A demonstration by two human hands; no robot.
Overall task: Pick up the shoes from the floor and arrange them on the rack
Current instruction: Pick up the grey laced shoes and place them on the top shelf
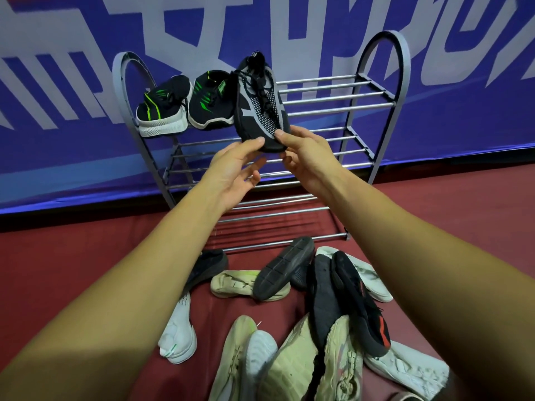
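Observation:
A black and grey mesh shoe (259, 105) lies on the top shelf of the grey metal rack (341, 95), its toe toward me. My left hand (236, 172) touches the toe with its thumb, the other fingers loose below. My right hand (307, 160) pinches the toe from the right side. Two black shoes with green stripes (163, 107) (210, 101) sit on the top shelf at the left. A pile of shoes (324, 319) lies on the red floor in front of the rack.
A blue and white banner (289, 24) hangs behind the rack. The rack's middle and lower shelves (318, 157) hold nothing. Black, white and pale green shoes, several sole up, cover the floor below my arms. Red floor (463, 215) spreads to the right.

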